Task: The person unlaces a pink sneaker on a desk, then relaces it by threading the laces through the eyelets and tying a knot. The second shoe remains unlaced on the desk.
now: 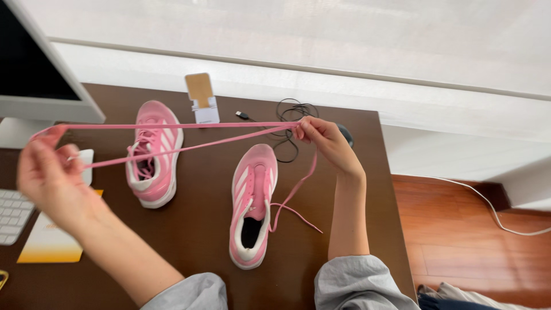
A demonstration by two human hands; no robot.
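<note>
Left hand (49, 178) and right hand (324, 140) each pinch the long pink fabric shoelace (183, 125), stretched taut above the dark brown wooden desk (195, 229). The unlaced pink-and-white sneaker (252, 204) lies between the forearms; the right hand sits near the desk's far right edge.

A pink shoelace (172, 126) stretches above two pink trainers with white stripes and white soles, one laced (154, 154) and one unlaced (252, 201), on a dark brown desk (201, 241) with a black cable (290, 115), a yellow and white card (49, 241) and grey sleeves (356, 284).
</note>
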